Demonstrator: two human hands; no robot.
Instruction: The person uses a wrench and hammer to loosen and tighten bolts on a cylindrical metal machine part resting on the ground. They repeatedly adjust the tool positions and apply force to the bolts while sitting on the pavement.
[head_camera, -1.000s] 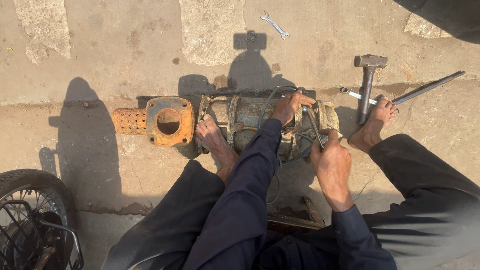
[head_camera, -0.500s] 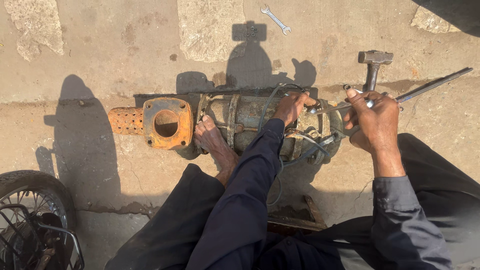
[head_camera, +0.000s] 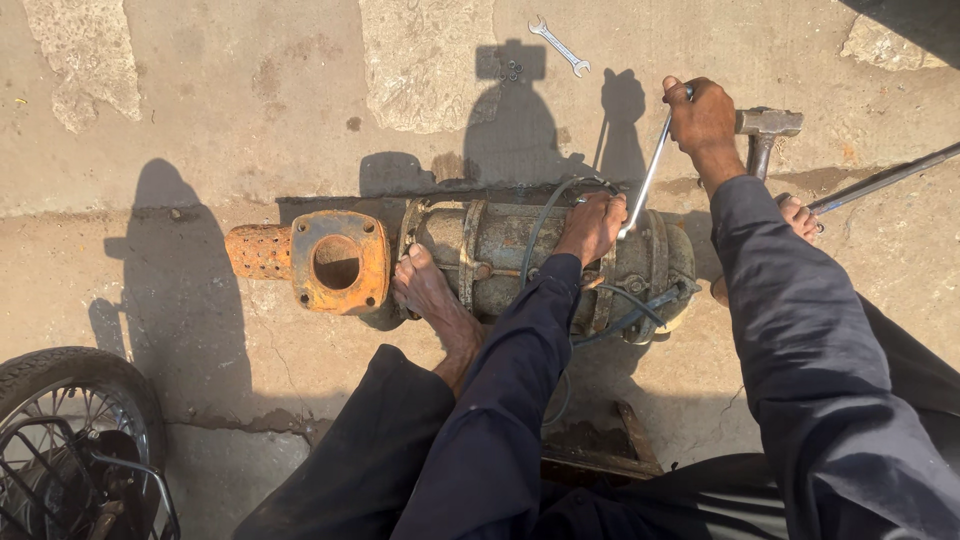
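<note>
The rough grey concrete ground (head_camera: 250, 110) holds 1 long rusty metal pump (head_camera: 480, 262), lying right under the gripped spanner. 1 small silver spanner (head_camera: 560, 45) lies well beyond the grip. 1 metal hammer (head_camera: 765, 130) sits just beside it. 1 black bike wheel (head_camera: 70, 420) stands far off.

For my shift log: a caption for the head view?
Left hand steadies a rusty pump; right hand grips a wrench.

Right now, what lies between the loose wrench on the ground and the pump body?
Bare concrete in the head view, between loose wrench and pump body; only shadows cross it.
</note>
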